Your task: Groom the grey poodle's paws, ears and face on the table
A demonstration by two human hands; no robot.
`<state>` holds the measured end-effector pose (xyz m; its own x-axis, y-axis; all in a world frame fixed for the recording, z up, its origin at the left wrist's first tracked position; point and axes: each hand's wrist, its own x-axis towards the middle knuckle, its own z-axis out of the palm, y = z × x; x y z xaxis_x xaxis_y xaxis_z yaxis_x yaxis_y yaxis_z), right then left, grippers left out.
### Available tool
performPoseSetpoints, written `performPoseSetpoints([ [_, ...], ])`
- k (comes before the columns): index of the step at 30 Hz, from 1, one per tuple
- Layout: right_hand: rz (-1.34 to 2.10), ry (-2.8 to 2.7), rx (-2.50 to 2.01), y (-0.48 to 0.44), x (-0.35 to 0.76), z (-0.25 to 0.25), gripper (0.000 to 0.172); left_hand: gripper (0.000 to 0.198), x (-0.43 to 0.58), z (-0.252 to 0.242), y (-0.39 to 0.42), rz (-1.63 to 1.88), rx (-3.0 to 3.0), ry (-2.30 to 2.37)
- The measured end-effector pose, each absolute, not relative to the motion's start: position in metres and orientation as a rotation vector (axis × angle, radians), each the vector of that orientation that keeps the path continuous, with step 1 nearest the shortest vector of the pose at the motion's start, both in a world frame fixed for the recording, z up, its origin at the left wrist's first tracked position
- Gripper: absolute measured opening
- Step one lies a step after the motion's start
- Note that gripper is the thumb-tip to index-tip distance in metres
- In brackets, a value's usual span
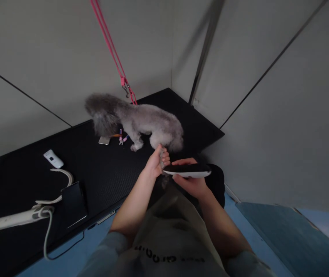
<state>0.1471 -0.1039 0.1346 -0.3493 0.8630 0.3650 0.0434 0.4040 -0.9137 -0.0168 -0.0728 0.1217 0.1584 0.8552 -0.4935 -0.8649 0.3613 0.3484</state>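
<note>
A grey dog with short-cut body fur stands on the black table, its shaggy head to the left. My left hand is closed round one of its hind legs, drawn out toward me over the near edge. My right hand grips a black-and-white hair clipper from the side. The clipper's narrow end points left, close to the held paw; I cannot tell whether it touches the fur. Some grey fur hangs just below my left hand.
Pink grooming straps hang down behind the dog. Below its head lie pink nail clippers and a flat silver piece. Leftward are a white handheld device, a dark phone-like slab and a white corded device. Grey walls border the table.
</note>
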Motion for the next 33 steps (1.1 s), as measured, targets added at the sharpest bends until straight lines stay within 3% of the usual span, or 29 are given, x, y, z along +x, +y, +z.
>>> performPoseSetpoints([
  [9,1.104,-1.663,-0.616,-0.114,0.167,0.118,0.034,0.043,-0.017,0.129,-0.071,1.137,-0.088,0.624],
  [13,1.027,-1.691,-0.524,-0.116,0.168,0.109,0.047,0.042,-0.016,0.128,-0.070,1.168,-0.135,0.564],
  [17,0.975,-1.624,-0.589,-0.121,0.166,0.102,0.039,0.038,-0.015,0.132,-0.071,1.189,-0.146,0.575],
  [33,1.014,-1.889,-0.564,-0.109,0.173,0.124,0.040,0.016,-0.011,0.130,-0.065,1.204,-0.087,0.676],
])
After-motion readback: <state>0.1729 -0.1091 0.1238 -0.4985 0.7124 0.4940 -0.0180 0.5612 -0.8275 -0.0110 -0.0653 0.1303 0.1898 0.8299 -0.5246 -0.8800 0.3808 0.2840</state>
